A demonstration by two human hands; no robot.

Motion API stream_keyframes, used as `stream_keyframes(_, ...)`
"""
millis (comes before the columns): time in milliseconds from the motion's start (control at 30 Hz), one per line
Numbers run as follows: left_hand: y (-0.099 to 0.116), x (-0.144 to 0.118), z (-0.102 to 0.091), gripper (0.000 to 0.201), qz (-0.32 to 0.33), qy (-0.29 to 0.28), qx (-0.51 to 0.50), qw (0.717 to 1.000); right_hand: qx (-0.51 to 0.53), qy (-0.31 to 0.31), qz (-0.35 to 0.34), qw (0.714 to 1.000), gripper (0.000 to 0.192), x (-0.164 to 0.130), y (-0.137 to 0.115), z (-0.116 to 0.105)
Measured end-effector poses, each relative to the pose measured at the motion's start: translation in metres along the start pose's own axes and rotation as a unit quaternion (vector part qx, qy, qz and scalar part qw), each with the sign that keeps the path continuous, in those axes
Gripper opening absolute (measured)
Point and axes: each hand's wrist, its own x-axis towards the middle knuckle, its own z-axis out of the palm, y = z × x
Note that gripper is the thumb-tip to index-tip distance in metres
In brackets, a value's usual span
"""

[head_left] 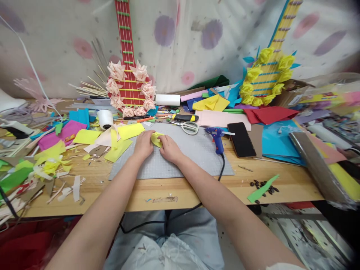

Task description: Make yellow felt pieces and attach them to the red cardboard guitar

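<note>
- Pale curtain [146, 15] with purple and pink spots fills the background of my camera.
- Below it I see the wooden desk [197, 193], with paper scraps [54, 161] at its left part.
- On the desk lies a grey cutting mat [160, 167], in front of the person.
- Behind the mat, a red guitar shape [131, 84] stands to the left and a yellow guitar shape [264, 80] to the right.
- Beside the yellow one is a brown box [294, 93]; I cannot tell its content.
- Left hand [144, 144] and right hand [170, 149] are above the mat, fingers bent, both gripping one piece.
- This yellow paper piece [156, 139] is between them, right of the left hand and touching both, so neither is nearer. Its long axis seems crosswise, but fingers cover the ends.
</note>
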Motion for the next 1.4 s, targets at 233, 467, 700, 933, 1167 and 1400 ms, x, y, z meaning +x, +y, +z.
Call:
stream_keyframes(233, -0.003, 0.009, -0.008, 0.04, 0.029, -0.048, 0.107, 0.993, 0.108, 0.11, 0.085, 0.984, 0.04, 0.002, 0.013, -0.013)
stream_keyframes(467, 0.012, -0.003, -0.003, 0.034, 0.054, -0.002, 0.177, 0.983, 0.057, 0.048, 0.01, 0.997, 0.045, -0.002, 0.014, -0.036)
stream_keyframes(700, 0.018, -0.019, -0.003, 0.035, 0.051, -0.006, 0.12, 0.991, 0.021, 0.008, 0.06, 0.998, 0.038, -0.003, 0.016, -0.025)
stream_keyframes(933, 0.01, -0.024, -0.003, 0.035, 0.001, 0.011, 0.068, 0.998, 0.04, 0.008, 0.066, 0.997, 0.043, -0.003, 0.02, -0.022)
stream_keyframes(1167, 0.008, -0.02, -0.001, 0.03, -0.028, 0.019, 0.045, 0.998, 0.038, 0.028, 0.075, 0.996, 0.042, -0.001, 0.022, -0.019)
stream_keyframes(1400, 0.009, -0.023, -0.006, 0.034, -0.052, 0.024, -0.012, 0.998, 0.086, 0.008, 0.102, 0.991, 0.036, 0.001, 0.023, -0.016)
